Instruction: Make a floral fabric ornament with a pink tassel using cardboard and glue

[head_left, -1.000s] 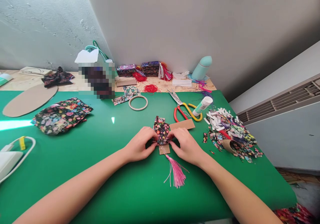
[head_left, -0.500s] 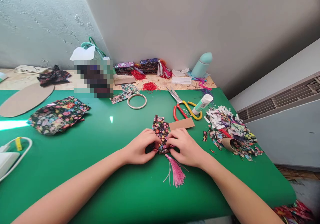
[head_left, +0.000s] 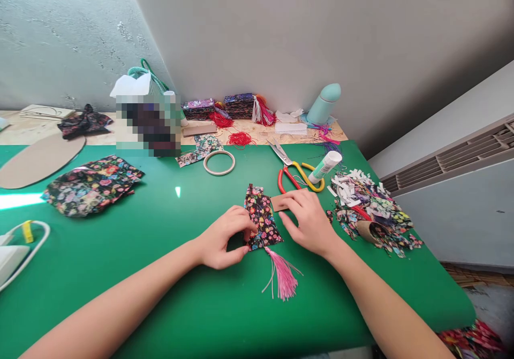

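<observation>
A black floral fabric piece (head_left: 263, 220) lies on the green table mat (head_left: 193, 305), with a pink tassel (head_left: 284, 279) spread out from its lower edge. My left hand (head_left: 228, 236) rests at the fabric's left side, fingertips on it, with thumb and fingers apart. Right of the fabric, my right hand (head_left: 307, 221) has its fingers spread over a brown card strip (head_left: 280, 203), fingertips at its surface. The hand covers part of the strip. Scissors (head_left: 287, 162) with red and yellow handles lie just behind, and a glue stick (head_left: 326, 167) leans on them.
Fabric and paper scraps (head_left: 373, 209) are heaped at the right. A white ring (head_left: 219, 163) lies behind the fabric. Crumpled floral fabric (head_left: 94, 185) and a cardboard oval (head_left: 40, 161) are at the left. Stacked floral pieces (head_left: 240, 106) and a turquoise bottle (head_left: 323, 104) stand along the wall.
My right hand has left the fabric's lower edge and moved up and right onto the card strip. My left thumb has come off the fabric's edge, and more of the floral piece shows.
</observation>
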{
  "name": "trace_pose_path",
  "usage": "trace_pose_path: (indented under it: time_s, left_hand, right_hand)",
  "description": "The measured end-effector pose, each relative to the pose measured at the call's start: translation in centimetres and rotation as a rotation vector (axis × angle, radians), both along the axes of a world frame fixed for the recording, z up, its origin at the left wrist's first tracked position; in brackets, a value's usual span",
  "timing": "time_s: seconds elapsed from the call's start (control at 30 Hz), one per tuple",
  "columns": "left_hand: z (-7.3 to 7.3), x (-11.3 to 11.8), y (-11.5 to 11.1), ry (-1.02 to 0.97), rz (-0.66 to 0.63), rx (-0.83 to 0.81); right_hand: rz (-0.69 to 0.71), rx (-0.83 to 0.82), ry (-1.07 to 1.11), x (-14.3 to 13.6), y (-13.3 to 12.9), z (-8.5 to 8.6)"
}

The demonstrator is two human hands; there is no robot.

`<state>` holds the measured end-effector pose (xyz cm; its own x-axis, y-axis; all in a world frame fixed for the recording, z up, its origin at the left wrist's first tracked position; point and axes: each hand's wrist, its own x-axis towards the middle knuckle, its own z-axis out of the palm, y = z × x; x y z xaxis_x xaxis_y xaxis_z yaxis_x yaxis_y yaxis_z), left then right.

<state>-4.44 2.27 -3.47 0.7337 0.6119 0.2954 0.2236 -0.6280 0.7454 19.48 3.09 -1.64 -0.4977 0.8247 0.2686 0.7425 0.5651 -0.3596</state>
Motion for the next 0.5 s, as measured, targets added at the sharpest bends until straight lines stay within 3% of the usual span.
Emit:
trace_pose_path:
  time_s: [0.1, 0.23, 0.5]
  left_hand:
    - [-0.3, 0.0, -0.1, 0.016, 0.075, 0.09]
    - [-0.5, 0.2, -0.1, 0.079, 0.105, 0.145]
    - [-0.8, 0.5, -0.1, 0.171, 0.075, 0.226]
  right_hand:
    - [-0.06, 0.124, -0.15, 0.7, 0.8, -0.9]
    - [-0.073, 0.15, -0.256, 0.9, 1.1, -1.5]
    - [-0.097, 0.182, -0.213, 0.7, 1.2, -1.8]
